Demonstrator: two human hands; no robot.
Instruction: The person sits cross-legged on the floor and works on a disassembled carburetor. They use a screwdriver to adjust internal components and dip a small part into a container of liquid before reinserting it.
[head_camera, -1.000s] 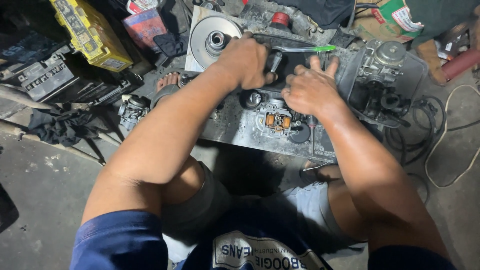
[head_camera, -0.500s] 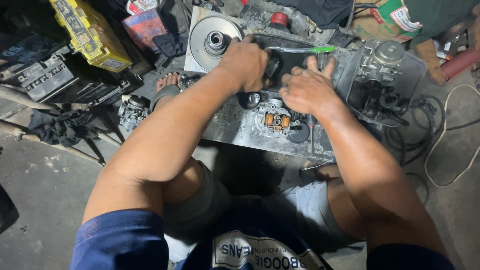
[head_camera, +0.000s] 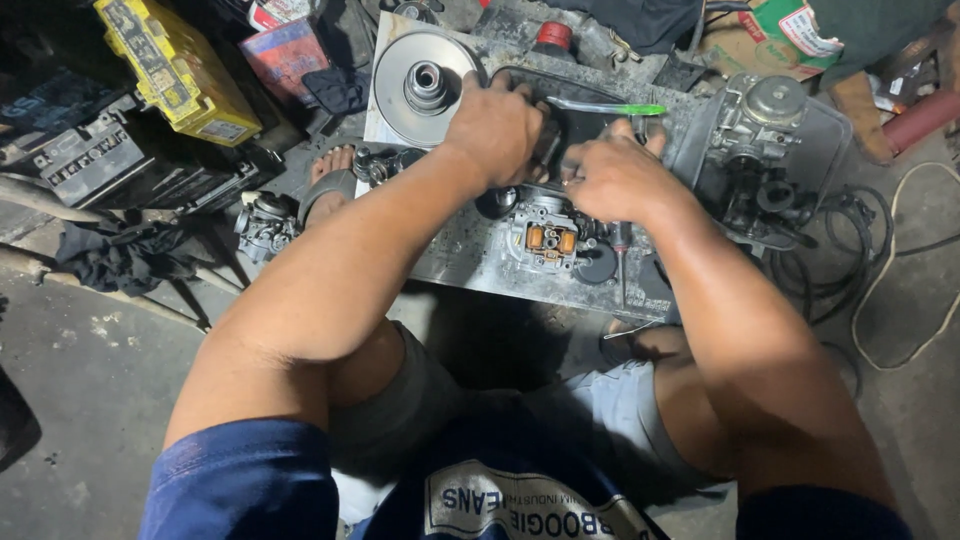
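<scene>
My left hand (head_camera: 495, 125) and my right hand (head_camera: 615, 178) meet over a black tray (head_camera: 590, 125) at the back of a scratched metal plate (head_camera: 470, 262). Both have their fingers curled around a small dark part (head_camera: 549, 150) held between them, which is mostly hidden. Just below the hands, an opened carburetor body with two orange floats (head_camera: 547, 238) lies on the plate. A green-handled screwdriver (head_camera: 610, 107) rests across the tray behind my right hand. A thin dark screwdriver (head_camera: 622, 250) lies beside the carburetor body.
A round silver pulley disc (head_camera: 425, 85) sits at the plate's back left. Another carburetor (head_camera: 765, 125) and black cables (head_camera: 850, 250) are on the right. A yellow battery (head_camera: 175, 65), a black battery (head_camera: 90, 155) and a small carburetor (head_camera: 265, 222) are on the left. My sandalled foot (head_camera: 330, 180) is by the plate.
My right hand's fingers, spread a second ago, have curled in toward my left hand. Both hands stay over the tray in nearly the same place.
</scene>
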